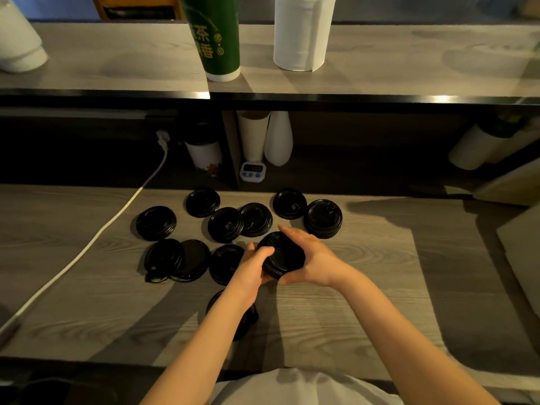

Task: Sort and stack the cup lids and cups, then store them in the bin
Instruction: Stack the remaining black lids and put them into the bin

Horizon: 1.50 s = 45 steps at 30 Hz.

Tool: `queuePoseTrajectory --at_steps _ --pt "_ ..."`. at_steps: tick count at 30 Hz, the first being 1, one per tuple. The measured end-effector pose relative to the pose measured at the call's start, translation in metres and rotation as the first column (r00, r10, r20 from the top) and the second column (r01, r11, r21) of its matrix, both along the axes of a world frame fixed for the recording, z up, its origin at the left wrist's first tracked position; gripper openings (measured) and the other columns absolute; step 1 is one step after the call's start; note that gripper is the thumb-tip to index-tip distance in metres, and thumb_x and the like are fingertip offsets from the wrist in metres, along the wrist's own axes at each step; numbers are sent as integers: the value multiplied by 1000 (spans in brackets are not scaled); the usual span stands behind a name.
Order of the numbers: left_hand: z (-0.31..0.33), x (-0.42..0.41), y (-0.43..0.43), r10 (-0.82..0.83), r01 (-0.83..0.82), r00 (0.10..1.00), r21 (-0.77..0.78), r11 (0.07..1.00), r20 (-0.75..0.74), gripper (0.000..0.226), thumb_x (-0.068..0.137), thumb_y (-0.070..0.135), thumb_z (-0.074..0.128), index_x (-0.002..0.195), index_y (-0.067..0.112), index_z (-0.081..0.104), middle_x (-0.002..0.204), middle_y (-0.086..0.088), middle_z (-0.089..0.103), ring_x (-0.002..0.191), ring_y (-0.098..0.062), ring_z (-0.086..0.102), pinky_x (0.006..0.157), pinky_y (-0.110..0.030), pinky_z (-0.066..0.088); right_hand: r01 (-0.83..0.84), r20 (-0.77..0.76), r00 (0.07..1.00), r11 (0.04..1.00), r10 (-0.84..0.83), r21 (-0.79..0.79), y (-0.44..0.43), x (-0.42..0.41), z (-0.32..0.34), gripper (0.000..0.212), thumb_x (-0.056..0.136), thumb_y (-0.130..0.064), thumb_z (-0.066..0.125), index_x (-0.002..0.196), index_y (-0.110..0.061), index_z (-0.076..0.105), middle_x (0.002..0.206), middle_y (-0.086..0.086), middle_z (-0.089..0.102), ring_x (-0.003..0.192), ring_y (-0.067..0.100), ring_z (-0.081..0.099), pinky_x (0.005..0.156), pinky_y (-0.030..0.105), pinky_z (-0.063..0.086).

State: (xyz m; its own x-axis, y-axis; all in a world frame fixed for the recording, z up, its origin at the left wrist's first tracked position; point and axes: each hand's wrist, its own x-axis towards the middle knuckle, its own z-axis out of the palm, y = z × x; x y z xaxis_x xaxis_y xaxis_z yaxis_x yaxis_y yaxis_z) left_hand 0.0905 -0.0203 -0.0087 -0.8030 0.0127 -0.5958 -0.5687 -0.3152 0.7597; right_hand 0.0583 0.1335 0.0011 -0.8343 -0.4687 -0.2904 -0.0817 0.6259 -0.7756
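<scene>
Several black cup lids lie scattered on the wooden counter (pixel 365 282). Both hands hold a short stack of black lids (pixel 285 254) just above the counter's middle. My left hand (pixel 252 263) grips its near left edge, thumb over the top. My right hand (pixel 306 255) cups its right side, fingers curled round the rim. A thicker lid stack (pixel 323 219) stands to the right. Loose lids lie at the left (pixel 156 223), at the back (pixel 202 202) and under my left forearm (pixel 245 320), that one partly hidden. White paper cups (pixel 253 135) stand stacked in the shelf behind.
A white power cable (pixel 87 247) runs diagonally across the counter's left side. A small digital timer (pixel 252 171) and a lidded printed cup (pixel 204 150) sit under the upper shelf. On that shelf stand a green cup stack (pixel 217 39) and a paper towel roll (pixel 302 30).
</scene>
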Motion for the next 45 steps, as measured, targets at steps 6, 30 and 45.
queuePoseTrajectory --at_steps 6,30,45 --pt "3 12 -11 90 -90 996 2 996 -6 20 91 8 45 101 22 56 101 -7 63 94 -20 60 73 -33 49 -180 -8 984 982 181 61 -16 -5 -2 105 63 -25 86 148 -24 24 144 2 38 133 20 34 112 35 28" --pt "12 3 -125 613 -615 788 -54 787 -56 42 89 4 56 130 8 49 116 -13 60 100 -24 61 87 -39 50 -202 -112 948 834 298 513 -114 -6 -54 96 75 -54 68 149 -29 13 153 -4 22 135 28 24 104 53 32" --pt "6 -1 -80 460 -456 887 -73 887 43 59 90 10 58 142 20 32 126 -9 53 111 -24 53 98 -45 45 264 -54 954 916 -293 -303 -59 -5 -26 86 67 -24 81 141 -21 37 127 -7 41 120 5 40 96 12 35"
